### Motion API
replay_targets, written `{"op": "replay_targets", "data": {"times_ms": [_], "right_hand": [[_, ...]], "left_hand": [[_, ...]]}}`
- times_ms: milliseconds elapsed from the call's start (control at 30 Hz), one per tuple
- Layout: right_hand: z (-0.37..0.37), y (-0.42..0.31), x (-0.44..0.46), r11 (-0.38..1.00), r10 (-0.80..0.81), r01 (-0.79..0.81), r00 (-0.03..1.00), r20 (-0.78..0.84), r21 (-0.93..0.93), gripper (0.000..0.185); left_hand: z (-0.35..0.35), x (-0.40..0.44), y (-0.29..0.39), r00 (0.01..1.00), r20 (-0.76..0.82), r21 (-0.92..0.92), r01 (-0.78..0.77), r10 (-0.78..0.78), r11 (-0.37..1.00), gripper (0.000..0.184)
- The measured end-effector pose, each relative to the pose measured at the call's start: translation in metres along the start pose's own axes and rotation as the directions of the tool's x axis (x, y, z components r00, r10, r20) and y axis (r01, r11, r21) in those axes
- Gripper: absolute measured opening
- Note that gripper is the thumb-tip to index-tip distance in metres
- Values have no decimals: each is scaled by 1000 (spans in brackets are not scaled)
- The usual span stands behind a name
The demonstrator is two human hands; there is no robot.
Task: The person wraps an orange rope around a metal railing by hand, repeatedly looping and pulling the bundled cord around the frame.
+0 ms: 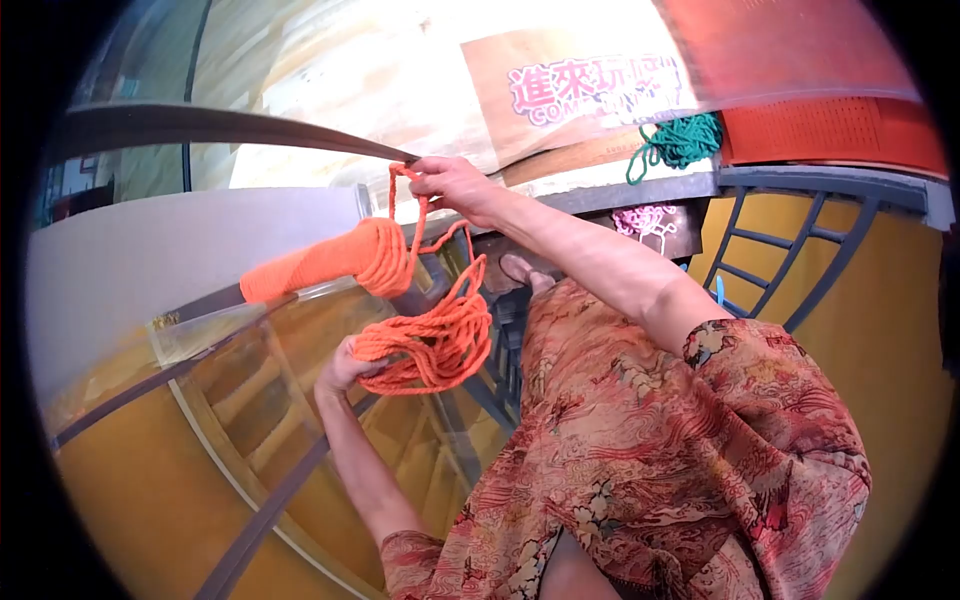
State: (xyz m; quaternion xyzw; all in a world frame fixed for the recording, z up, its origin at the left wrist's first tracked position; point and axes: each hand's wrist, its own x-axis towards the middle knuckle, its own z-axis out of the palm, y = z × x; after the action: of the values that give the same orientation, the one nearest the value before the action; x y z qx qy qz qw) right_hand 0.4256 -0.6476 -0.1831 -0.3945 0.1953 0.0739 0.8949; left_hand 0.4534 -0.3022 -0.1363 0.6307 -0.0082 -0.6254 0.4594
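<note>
My left hand [348,366] is closed on a loose coil of orange rope [430,345], which hangs in several loops. Up by the dark bar [240,128], my right hand [453,187] pinches a strand of the same orange rope. Tightly wound orange rope [330,262] wraps around a bar just above and left of the coil. Strands run from this wrapped part up to my right hand and down toward the coil. The fingertips of my right hand are close to the dark bar.
A bundle of green rope [683,140] lies on the ledge at the upper right, near a red basket [840,130]. Pink and white cord [645,222] is below it. Grey metal rails [770,240] stand at the right. A sign with pink lettering [595,85] lies beyond.
</note>
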Motion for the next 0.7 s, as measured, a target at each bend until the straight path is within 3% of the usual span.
{"op": "replay_targets", "data": {"times_ms": [233,300,333,433,467,600,700], "right_hand": [[-12,3,5,998,-13,17,998,69,-65,22],[-16,8,7,985,13,-5,999,49,-170,27],[-6,-16,-15,886,-51,125,983,175,-446,36],[-11,-8,-22,850,-81,164,980,182,-501,43],[-18,4,-23,997,-13,26,984,179,-74,48],[-26,34,-25,993,-42,54,993,113,-106,56],[-33,55,-46,992,-24,37,994,109,-118,59]], "left_hand": [[3,3,-4,998,43,42,-46,44,998,36],[9,2,-2,999,33,54,-35,34,998,38],[15,2,4,999,36,58,-29,27,998,38],[37,1,23,998,67,149,-30,20,988,42],[41,3,27,996,90,168,-5,-11,986,43],[52,16,38,977,208,193,-1,-40,981,45],[63,24,41,977,202,163,38,-71,986,46]]}}
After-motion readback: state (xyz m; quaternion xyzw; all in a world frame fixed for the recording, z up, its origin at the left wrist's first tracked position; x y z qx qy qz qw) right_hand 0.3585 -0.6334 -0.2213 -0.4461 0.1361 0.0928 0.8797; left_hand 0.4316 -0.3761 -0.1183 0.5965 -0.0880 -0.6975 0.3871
